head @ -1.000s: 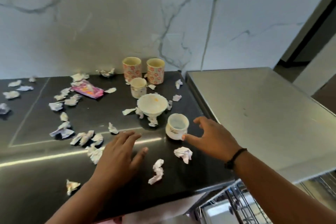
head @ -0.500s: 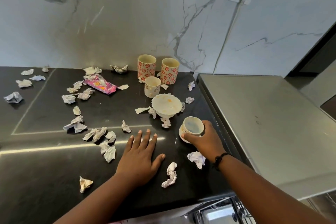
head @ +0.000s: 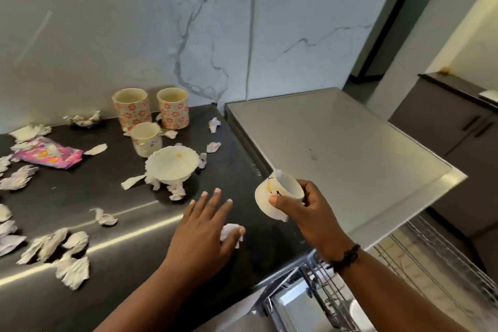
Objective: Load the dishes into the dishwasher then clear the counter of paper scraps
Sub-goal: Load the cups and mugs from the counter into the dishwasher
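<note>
The right hand (head: 304, 213) grips a small white cup (head: 275, 194), tilted, above the counter (head: 134, 272) edge. The left hand (head: 204, 234) lies flat with straight fingers, beside a paper scrap (head: 230, 232). The cup could slip, because the hold is only thumb and fingers on a smooth wall. The dishwasher rack (head: 331, 296) stands open just below, with free room to the right.

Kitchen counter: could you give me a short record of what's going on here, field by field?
Right hand: grips a small white cup, lifted off the counter and tilted
Left hand: fingers straight, resting by a paper scrap
Dishes on counter: two flowered mugs, a white mug, a scalloped bowl
Litter: crumpled paper scraps, a pink wrapper
Dishwasher rack: pulled out, lower right
</note>
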`<state>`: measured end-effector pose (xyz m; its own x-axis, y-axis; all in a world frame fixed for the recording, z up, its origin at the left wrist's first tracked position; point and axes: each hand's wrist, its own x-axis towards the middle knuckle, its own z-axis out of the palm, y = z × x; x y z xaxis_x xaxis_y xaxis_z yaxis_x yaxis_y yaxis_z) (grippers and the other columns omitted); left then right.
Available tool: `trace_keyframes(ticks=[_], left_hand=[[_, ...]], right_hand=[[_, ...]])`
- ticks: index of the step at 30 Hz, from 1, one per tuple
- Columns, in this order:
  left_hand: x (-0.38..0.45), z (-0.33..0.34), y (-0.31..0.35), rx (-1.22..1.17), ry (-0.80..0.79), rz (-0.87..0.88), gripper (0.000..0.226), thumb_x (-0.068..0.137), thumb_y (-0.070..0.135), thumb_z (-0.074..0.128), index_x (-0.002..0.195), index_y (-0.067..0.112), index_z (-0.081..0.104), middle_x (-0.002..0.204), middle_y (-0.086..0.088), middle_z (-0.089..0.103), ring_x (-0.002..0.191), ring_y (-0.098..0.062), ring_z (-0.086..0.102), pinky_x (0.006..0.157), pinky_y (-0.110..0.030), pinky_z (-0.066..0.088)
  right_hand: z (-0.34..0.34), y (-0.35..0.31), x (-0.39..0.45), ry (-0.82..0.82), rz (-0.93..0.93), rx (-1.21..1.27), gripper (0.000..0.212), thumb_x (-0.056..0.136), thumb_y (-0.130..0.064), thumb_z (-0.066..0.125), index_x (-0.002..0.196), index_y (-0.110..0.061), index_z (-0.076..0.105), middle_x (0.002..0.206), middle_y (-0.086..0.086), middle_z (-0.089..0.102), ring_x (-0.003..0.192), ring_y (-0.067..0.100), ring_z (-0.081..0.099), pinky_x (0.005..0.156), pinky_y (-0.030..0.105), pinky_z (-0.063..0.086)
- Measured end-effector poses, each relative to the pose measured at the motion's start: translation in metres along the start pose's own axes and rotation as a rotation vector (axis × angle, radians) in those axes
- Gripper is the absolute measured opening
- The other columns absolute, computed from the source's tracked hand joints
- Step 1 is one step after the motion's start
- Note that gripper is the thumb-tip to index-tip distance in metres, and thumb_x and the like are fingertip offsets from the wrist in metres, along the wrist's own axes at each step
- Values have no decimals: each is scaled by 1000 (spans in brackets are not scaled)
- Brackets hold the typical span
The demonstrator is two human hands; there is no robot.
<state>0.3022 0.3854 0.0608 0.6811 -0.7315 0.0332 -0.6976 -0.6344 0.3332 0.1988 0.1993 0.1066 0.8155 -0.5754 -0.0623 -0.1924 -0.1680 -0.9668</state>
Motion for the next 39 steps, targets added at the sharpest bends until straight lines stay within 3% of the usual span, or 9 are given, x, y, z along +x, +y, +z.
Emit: trace_keyframes(ticks=[4, 7, 12, 15, 19, 23, 25, 29, 39], left_hand=[[28, 16, 67, 25, -80, 186, 91, 71, 76, -4, 151, 35, 7, 159, 8, -10, 140, -8, -19, 115, -32, -11], [46, 42, 115, 79, -148, 334, 82, 83, 75, 12, 152, 32, 11, 161, 5, -4, 147, -15, -10, 116, -33, -8], [65, 78, 195, 154, -244, 502, 74, 89, 67, 15, 152, 28, 14, 161, 2, 1, 148, -22, -1, 118, -38, -1], [78, 99, 239, 197, -280, 571, 77, 87, 66, 13, 149, 23, 25, 160, -5, 14, 147, -28, 13, 118, -42, 8], [100, 132, 287, 282, -190, 667, 66, 92, 59, 33, 143, 16, 41, 152, -9, 36, 139, -31, 35, 114, -45, 24], [132, 162, 307, 327, -251, 647, 73, 96, 55, 35, 153, 21, 5, 161, -6, -3, 148, -29, 1, 119, -44, 1], [148, 171, 310, 395, -240, 666, 77, 96, 55, 36, 152, 25, -7, 158, -6, -15, 147, -30, -7, 119, -45, -2], [163, 183, 310, 447, -214, 663, 82, 94, 53, 40, 148, 32, -18, 157, -8, -19, 146, -33, -8, 118, -50, 1], [161, 187, 312, 506, -123, 679, 82, 85, 40, 58, 153, 25, 14, 158, -14, 17, 142, -39, 23, 114, -54, 19]], right_hand=[[-60, 13, -28, 120, 70, 186, 72, 53, -45, 87, 114, -18, 57, 105, 1, 65, 92, 15, 65, 69, 23, 56], [-111, 35, -48, 247, 96, 243, 76, 49, -43, 82, 116, -16, 58, 108, 2, 67, 92, 11, 67, 66, 19, 53], [-198, 79, -78, 407, 172, 292, 75, 47, -40, 82, 114, -16, 59, 105, 2, 71, 92, 15, 69, 75, 31, 57], [-245, 115, -92, 473, 245, 372, 77, 47, -39, 83, 116, -14, 61, 105, 4, 72, 95, 22, 69, 77, 36, 56], [-300, 168, -107, 483, 358, 530, 59, 62, -19, 84, 116, -10, 61, 108, 11, 71, 100, 30, 67, 73, 35, 56], [-341, 228, -112, 449, 571, 587, 72, 55, -31, 85, 118, -13, 56, 116, 17, 64, 106, 37, 62, 81, 45, 56], [-351, 254, -110, 393, 675, 530, 88, 48, -34, 91, 123, -14, 49, 119, 20, 59, 102, 37, 62, 75, 44, 57], [-359, 301, -103, 323, 877, 234, 73, 68, -19, 85, 117, -22, 31, 121, 14, 44, 105, 36, 55, 79, 47, 56], [-334, 349, -104, -199, 755, -870, 79, 70, -50, 72, 137, -28, 36, 135, 10, 37, 120, 32, 44, 94, 42, 49]])
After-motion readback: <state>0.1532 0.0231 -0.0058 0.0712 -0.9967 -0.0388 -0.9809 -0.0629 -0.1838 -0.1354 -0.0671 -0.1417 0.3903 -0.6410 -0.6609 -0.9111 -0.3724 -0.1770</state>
